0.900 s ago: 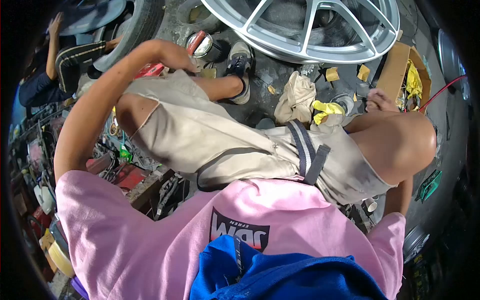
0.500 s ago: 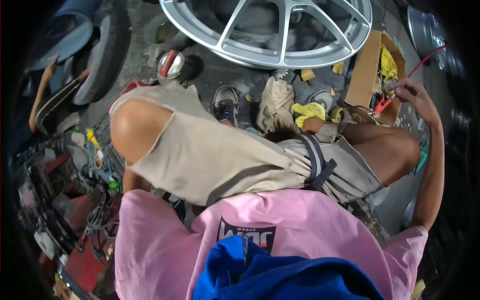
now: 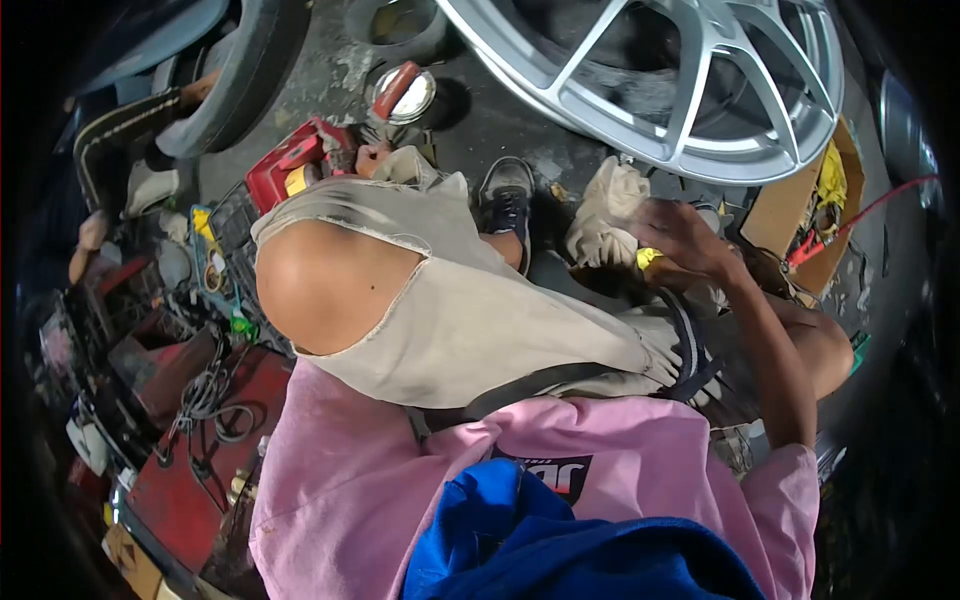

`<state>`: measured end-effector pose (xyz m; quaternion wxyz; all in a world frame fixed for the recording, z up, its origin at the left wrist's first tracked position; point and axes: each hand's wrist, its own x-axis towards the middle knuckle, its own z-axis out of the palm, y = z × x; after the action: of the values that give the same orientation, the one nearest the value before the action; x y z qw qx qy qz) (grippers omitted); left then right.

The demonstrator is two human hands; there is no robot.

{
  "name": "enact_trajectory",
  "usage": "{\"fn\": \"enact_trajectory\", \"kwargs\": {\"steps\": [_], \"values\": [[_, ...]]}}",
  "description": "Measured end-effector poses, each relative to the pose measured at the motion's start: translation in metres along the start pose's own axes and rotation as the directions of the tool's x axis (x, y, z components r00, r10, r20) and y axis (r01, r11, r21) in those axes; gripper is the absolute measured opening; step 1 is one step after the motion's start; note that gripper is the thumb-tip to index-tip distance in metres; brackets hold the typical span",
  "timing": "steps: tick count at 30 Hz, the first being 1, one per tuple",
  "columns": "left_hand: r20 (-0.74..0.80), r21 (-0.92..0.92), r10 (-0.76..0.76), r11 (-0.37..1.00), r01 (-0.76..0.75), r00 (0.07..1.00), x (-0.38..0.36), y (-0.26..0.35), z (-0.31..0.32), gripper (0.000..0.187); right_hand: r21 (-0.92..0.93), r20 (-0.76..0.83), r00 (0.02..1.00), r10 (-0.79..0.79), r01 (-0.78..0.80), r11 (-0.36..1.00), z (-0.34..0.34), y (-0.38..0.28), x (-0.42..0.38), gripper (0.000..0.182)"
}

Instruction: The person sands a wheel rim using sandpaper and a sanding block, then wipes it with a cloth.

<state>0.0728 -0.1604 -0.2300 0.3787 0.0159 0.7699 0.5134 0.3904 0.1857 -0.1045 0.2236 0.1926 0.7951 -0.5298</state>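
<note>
My left hand (image 3: pixel 372 158) shows in part beyond my raised knee, beside an open red case (image 3: pixel 275 168); its fingers are mostly hidden. My right hand (image 3: pixel 680 235) is blurred by motion, just right of a crumpled cream cloth (image 3: pixel 608 205) and above a yellow cloth (image 3: pixel 647 258); whether it touches either is unclear. A silver spoked wheel rim (image 3: pixel 690 110) lies ahead of me. Left of it stands a round tin (image 3: pixel 410 98) with a red object (image 3: pixel 396 88) across its top.
A cardboard box (image 3: pixel 782 215) with a yellow cloth and a red-handled tool (image 3: pixel 805 250) sits at the right. Another person's arm (image 3: pixel 130 115) reaches to a tire (image 3: pixel 235 85) at upper left. Cables (image 3: pixel 205 395) and a red metal surface (image 3: pixel 185 505) lie at lower left.
My right hand has moved left from the cardboard box to the cream cloth. My left hand has come into view by the red case. The view has shifted, with the rim now farther right.
</note>
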Motion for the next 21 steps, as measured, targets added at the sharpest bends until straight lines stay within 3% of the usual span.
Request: {"fn": "enact_trajectory", "kwargs": {"steps": [4, 9, 12, 13, 14, 15, 16, 18, 20, 21], "values": [[-0.088, 0.001, 0.098, 0.995, -0.099, 0.991, -0.001, -0.012, 0.011, 0.027, 0.404, -0.114, 0.993, -0.022, 0.067, 0.912, 0.069, -0.004, 0.089, 0.02], [-0.111, 0.014, 0.265, 0.964, -0.265, 0.958, 0.004, -0.033, 0.019, 0.025, 0.432, -0.168, 0.986, 0.008, 0.067, 0.899, 0.127, -0.046, 0.172, 0.021], [0.044, -0.195, 0.377, 0.911, -0.362, 0.925, 0.002, -0.031, 0.014, 0.017, 0.423, -0.207, 0.974, 0.088, 0.008, 0.906, 0.13, -0.059, 0.176, 0.022], [0.211, -0.087, 0.168, 0.985, -0.152, 0.963, -0.009, 0.005, 0.02, 0.017, 0.414, -0.233, 0.965, 0.117, -0.011, 0.91, 0.13, -0.06, 0.174, 0.022], [0.347, 0.055, -0.066, 0.997, 0.05, 0.936, -0.015, 0.026, 0.026, 0.017, 0.403, -0.259, 0.954, 0.149, -0.033, 0.914, 0.13, -0.059, 0.171, 0.022], [0.399, 0.091, -0.176, 0.984, 0.152, 0.9, -0.011, 0.027, 0.028, 0.016, 0.402, -0.263, 0.953, 0.153, -0.036, 0.915, 0.13, -0.058, 0.168, 0.022], [0.407, 0.089, -0.172, 0.985, 0.148, 0.897, -0.007, 0.022, 0.034, 0.016, 0.372, -0.28, 0.947, 0.161, -0.047, 0.927, 0.13, -0.055, 0.165, 0.021], [0.524, -0.319, 0.023, 0.932, 0.171, 0.851, -0.003, 0.005, 0.053, 0.017, 0.342, -0.304, 0.935, 0.18, -0.07, 0.937, 0.131, -0.044, 0.16, 0.019], [0.497, -0.306, 0.029, 0.941, 0.144, 0.867, -0.003, 0.01, 0.068, 0.017, 0.51, -0.263, 0.943, 0.203, -0.043, 0.859, 0.137, -0.025, 0.161, 0.017], [0.521, -0.218, -0.051, 0.957, 0.19, 0.852, 0.002, 0.01, 0.073, 0.019, 0.51, -0.269, 0.94, 0.21, -0.046, 0.859, 0.139, -0.021, 0.16, 0.017]]}}
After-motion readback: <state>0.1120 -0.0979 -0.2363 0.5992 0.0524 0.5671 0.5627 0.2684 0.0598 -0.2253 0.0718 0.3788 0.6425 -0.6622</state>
